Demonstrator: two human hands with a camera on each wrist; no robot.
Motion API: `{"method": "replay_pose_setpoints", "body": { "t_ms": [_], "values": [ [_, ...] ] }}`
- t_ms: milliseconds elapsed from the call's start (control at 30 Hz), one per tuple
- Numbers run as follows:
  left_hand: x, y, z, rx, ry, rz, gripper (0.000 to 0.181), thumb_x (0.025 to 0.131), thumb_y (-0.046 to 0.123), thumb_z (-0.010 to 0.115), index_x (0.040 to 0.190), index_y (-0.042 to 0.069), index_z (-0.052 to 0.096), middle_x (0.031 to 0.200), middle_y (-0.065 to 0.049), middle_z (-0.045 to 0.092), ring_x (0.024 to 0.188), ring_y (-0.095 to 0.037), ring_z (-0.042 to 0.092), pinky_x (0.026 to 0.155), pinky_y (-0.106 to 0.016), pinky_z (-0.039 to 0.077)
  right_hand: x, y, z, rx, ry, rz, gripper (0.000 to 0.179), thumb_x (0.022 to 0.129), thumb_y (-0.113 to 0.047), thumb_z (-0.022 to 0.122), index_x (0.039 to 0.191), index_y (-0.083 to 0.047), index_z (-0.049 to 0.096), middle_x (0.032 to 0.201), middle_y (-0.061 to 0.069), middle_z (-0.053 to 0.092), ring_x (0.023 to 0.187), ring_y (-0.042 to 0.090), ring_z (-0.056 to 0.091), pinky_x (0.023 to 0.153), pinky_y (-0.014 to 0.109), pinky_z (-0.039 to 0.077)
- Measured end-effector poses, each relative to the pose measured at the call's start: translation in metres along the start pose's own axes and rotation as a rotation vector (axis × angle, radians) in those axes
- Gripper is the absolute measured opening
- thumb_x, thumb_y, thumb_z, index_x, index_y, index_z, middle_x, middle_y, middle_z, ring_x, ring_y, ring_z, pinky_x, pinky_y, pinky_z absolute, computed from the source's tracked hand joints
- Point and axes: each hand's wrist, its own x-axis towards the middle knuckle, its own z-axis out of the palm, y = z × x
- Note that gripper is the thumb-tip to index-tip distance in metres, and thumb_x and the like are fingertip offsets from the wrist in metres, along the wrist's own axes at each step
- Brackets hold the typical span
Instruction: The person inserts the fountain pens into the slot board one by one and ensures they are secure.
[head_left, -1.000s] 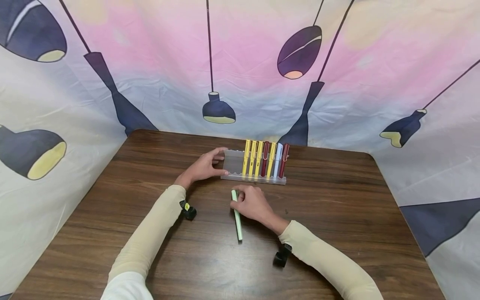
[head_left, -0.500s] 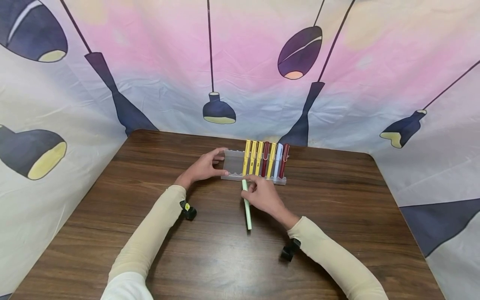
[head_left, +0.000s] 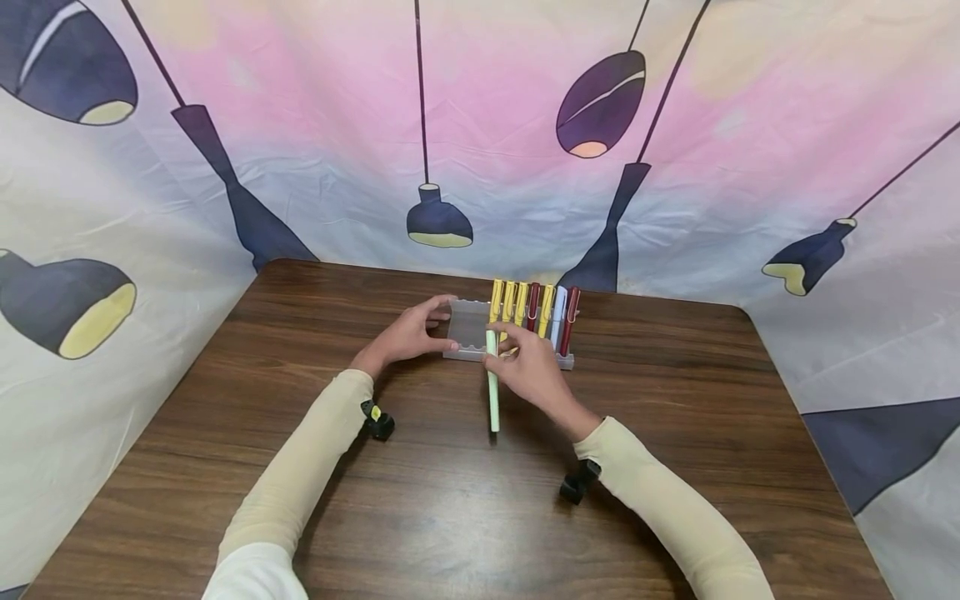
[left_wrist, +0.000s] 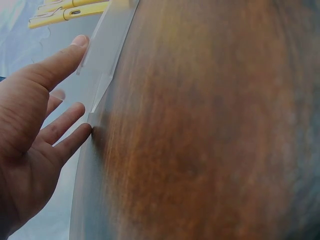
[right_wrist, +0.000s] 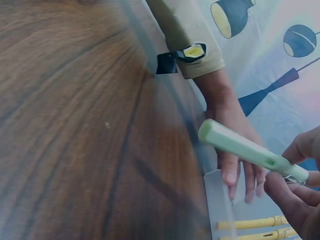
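My right hand (head_left: pixel 536 372) pinches a pale green pen (head_left: pixel 493 396) near its clip end. The pen slants with its far end over the front of a clear plastic pen rack (head_left: pixel 467 321) and its other end toward me. In the right wrist view, an oval window shows in the pale green pen (right_wrist: pixel 240 148). At the rack's left end is my left hand (head_left: pixel 407 333), its thumb touching the front ledge and its fingers spread out fairly straight along the side. Several yellow pens (head_left: pixel 497 297), dark red pens (head_left: pixel 571 323) and a light blue pen (head_left: pixel 558 315) stand side by side in the rack.
The rack sits toward the back of a dark brown wooden table (head_left: pixel 420 508). Behind it hangs a cloth backdrop (head_left: pixel 510 108) printed with lamps. Each wrist wears a small black camera, such as the left wrist camera (head_left: pixel 378 423).
My right hand has carried the pale green pen away from me and slightly right, up to the rack's front; it now covers the lower parts of several pens. My left hand has stayed put.
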Motion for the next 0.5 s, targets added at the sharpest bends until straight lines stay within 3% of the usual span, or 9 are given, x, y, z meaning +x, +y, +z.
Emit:
{"method": "replay_pose_setpoints", "body": {
  "t_ms": [200,500],
  "values": [
    [0.0,0.0,0.0,-0.011,-0.003,0.005,0.087,0.088,0.027,0.084,0.159,0.013,0.035,0.156,-0.015,0.044,0.138,-0.035,0.051,0.114,-0.051,0.044,0.008,-0.003,-0.003,0.037,0.056,-0.036,0.046,0.088,-0.021,0.081,0.132,-0.015,0.069,0.092,0.005,0.074,0.072,0.015,0.071,0.063,0.03,0.061],
    [0.0,-0.001,-0.001,-0.018,-0.004,0.012,0.087,0.088,0.025,0.084,0.159,0.01,0.034,0.155,-0.016,0.044,0.138,-0.035,0.051,0.114,-0.052,0.043,0.022,0.0,-0.002,0.06,0.185,-0.098,0.044,0.088,-0.021,0.083,0.13,-0.015,0.069,0.088,0.008,0.07,0.07,0.016,0.071,0.058,0.032,0.06]
  ]
}}
